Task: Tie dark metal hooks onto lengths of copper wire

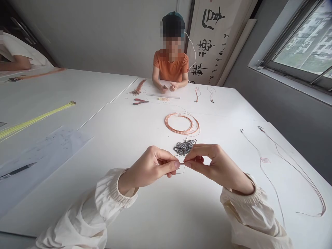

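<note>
My left hand and my right hand meet above the white table, fingertips almost touching. Both are closed in a pinch on a short stretch of thin fishing line drawn between them. A fine loop of it hangs just below the fingers. Whether a hook is also inside the left pinch is hidden by the fingers. Right behind the fingertips lies a pile of dark fish hooks, partly covered by my right hand. Beyond it rests a coil of orange line.
Lines with hooks lie at the right. Across the table sits a person in an orange shirt, near red-handled pliers, a ruler and a bundle of lines. Yellow lines, a paper sheet and a pen lie left.
</note>
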### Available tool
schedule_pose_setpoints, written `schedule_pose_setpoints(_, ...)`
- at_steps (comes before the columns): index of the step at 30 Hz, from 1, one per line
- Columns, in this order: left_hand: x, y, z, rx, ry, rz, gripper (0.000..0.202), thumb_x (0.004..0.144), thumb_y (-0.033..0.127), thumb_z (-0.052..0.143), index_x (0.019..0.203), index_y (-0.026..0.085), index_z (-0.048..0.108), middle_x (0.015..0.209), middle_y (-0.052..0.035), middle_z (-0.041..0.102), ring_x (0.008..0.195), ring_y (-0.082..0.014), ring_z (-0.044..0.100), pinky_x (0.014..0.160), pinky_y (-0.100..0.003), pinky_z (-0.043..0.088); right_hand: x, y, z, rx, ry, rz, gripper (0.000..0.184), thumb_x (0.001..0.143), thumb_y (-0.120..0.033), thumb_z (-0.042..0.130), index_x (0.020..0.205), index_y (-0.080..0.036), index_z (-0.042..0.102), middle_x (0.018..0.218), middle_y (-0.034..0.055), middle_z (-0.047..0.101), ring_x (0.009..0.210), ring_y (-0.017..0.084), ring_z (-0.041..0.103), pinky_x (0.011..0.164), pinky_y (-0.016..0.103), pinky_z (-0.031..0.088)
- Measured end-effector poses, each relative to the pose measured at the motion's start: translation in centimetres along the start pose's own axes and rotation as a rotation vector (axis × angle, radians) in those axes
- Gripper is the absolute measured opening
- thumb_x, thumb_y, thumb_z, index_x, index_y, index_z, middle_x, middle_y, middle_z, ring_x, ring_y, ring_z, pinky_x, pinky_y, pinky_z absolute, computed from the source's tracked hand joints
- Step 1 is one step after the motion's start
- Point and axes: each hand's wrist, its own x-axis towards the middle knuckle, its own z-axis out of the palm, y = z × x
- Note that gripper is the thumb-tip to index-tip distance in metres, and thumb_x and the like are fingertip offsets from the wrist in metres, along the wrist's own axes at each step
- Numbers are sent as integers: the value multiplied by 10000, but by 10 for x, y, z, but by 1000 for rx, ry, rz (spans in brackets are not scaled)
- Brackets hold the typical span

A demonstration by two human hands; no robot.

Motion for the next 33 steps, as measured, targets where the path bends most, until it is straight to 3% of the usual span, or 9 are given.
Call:
schedule_pose_setpoints(5, -2, 0, 0, 78, 60, 49, 254, 867, 218, 629, 649, 114, 705, 624, -40, 645, 578, -113, 557, 566, -224, 473, -2, -3, -2, -1, -34, -64, 105, 881, -182, 641, 878, -226, 735, 783, 28, 665, 692, 140, 580, 659, 275, 510)
schedule_pose_setpoints(15, -3, 5, 0, 61, 147, 85, 261, 849, 194, 640, 601, 127, 688, 623, -38, 656, 578, -118, 580, 533, -216, 471, -1, 0, 3, 7, 50, -179, 102, 911, -199, 625, 930, -223, 723, 862, 48, 683, 740, 152, 632, 694, 300, 540)
schedule_pose_setpoints(27, -4, 4, -1, 101, 155, 193, 236, 868, 179, 647, 647, 129, 711, 646, -34, 660, 616, -116, 593, 575, -221, 486, 0, -4, 4, -16, 79, -211, 110, 913, -153, 610, 885, -204, 703, 814, 37, 664, 706, 137, 610, 661, 282, 513)
schedule_pose_setpoints(33, -4, 5, -2, 63, 129, 184, 221, 885, 197, 636, 690, 126, 711, 677, -34, 670, 626, -117, 597, 593, -226, 492, -1, -4, 7, -58, 144, -264, 135, 910, -123, 587, 929, -191, 703, 771, 34, 641, 652, 127, 569, 599, 269, 479)
